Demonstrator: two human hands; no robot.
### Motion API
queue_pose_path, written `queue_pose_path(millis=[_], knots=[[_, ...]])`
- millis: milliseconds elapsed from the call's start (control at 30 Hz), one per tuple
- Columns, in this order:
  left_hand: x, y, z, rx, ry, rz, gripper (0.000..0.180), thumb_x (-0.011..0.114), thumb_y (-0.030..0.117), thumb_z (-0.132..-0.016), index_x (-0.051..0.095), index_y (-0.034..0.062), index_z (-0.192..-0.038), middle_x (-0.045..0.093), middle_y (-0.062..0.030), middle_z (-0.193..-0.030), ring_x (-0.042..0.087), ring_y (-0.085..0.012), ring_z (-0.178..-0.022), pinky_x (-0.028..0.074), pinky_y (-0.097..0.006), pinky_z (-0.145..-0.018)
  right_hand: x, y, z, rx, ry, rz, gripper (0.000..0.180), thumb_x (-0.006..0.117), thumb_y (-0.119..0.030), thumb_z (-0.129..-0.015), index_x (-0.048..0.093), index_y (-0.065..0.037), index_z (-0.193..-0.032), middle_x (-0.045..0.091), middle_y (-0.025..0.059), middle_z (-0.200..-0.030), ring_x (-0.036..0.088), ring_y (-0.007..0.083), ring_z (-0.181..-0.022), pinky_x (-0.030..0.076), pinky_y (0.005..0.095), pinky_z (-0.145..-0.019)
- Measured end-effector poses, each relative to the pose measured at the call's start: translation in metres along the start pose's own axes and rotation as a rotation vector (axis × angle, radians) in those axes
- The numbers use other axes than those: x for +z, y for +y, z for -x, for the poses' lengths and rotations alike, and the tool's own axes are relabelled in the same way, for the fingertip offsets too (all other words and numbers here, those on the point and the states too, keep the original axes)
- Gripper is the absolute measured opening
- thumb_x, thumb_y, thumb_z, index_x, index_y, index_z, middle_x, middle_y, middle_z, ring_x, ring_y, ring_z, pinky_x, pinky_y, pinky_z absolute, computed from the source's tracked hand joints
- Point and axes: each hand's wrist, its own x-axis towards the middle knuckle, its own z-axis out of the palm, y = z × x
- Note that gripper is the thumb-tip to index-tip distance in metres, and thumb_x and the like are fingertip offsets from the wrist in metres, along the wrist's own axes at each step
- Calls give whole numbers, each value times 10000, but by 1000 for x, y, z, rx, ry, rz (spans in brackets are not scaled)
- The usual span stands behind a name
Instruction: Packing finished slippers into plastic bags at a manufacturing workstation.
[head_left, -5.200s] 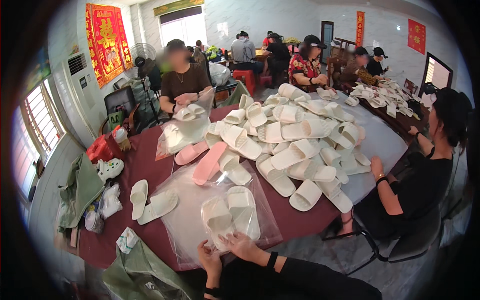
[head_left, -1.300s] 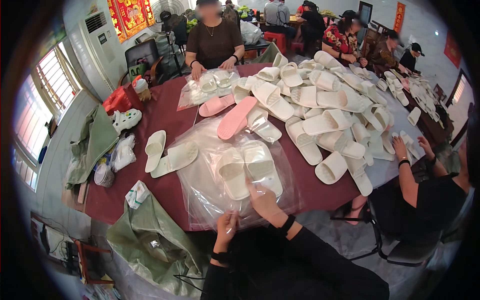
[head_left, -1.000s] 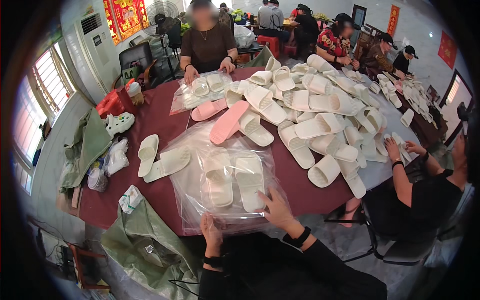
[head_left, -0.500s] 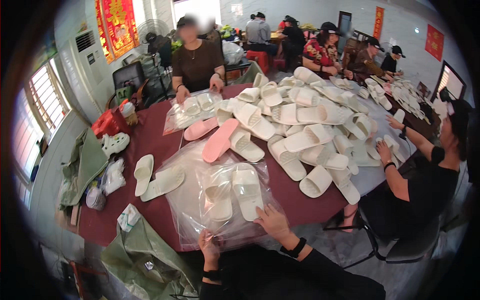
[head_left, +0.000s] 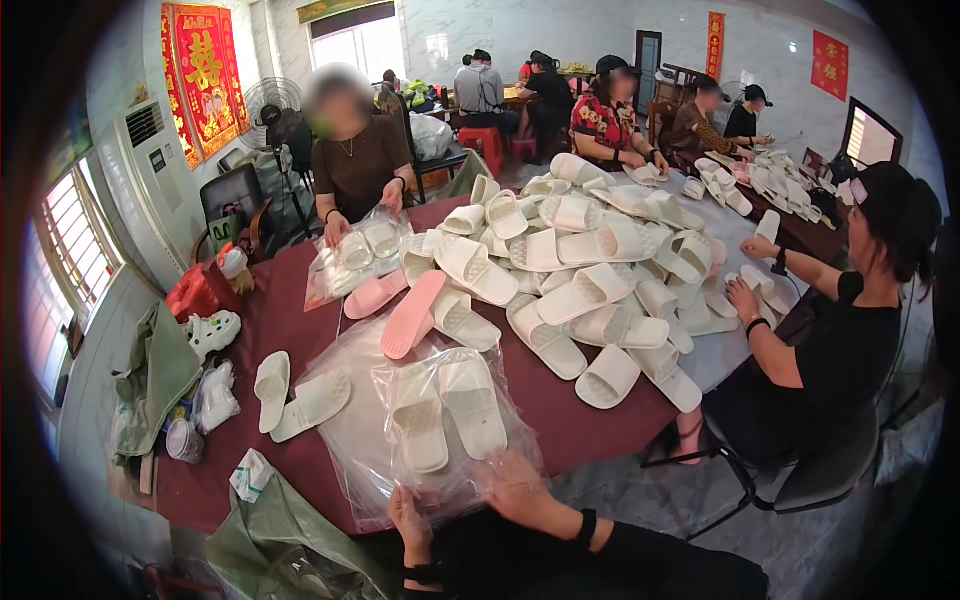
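Note:
A clear plastic bag lies near the table's front edge with two white slippers side by side inside it, heels toward me. My left hand pinches the bag's near edge. My right hand is at the bag's near right corner, just below the slippers' heels; its fingers are blurred, so I cannot make out whether they grip the film. Beyond the bag lies a pink slipper, sole up, with another pink slipper beside it. Two loose white slippers rest left of the bag.
A large heap of white slippers covers the table's middle. Across the table a person handles bagged slippers; at right another person handles slippers. Green sacking, a white packet and a jar are at left.
My right hand has drawn back from the right slipper's heel to the bag's near edge. My left hand stays at that edge. The whole view has shifted slightly.

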Motion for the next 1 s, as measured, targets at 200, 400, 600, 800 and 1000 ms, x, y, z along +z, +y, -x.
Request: queue_pose_path(millis=[200,400,600,800,1000], knots=[[-10,-9,-9,79,-108,-160,215,481,229,-979,533,81,-833,547,9,-745,516,-76,-675,436,-224,-582,-40,-29,-5,-460,-74,-407,551,673,-374,-794,555,-66,-1234,481,164,-1264,446,354,-1198,392,437,-973],[22,29,0,-95,-328,-304,188,482,189,-974,595,40,-975,568,10,-879,519,-88,-751,442,-230,-724,-48,-8,-39,-12,-263,-33,932,688,-552,-701,311,-119,-1436,177,197,-1502,162,411,-1378,164,593,-1065],[36,38,29,218,-669,-558,186,521,106,-915,592,17,-1063,582,-122,-1037,514,-265,-981,391,-353,-885,-12,-2,-25,147,-102,32,755,656,-338,-754,352,-157,-1421,279,209,-1464,283,457,-1315,218,617,-1018],[36,48,31,248,-742,-835,345,651,51,-774,557,18,-1105,500,-187,-1201,470,-368,-1083,364,-399,-956,-1,12,-21,236,-28,-245,486,567,-144,-778,541,-124,-1263,503,159,-1310,436,421,-1209,298,570,-977],[35,55,26,517,-595,-1159,414,647,107,-786,543,54,-1183,503,-186,-1238,470,-379,-1140,359,-430,-983,-6,35,-32,285,329,-357,369,514,-14,-805,562,-19,-1171,592,183,-1164,546,360,-1099,431,406,-927]])
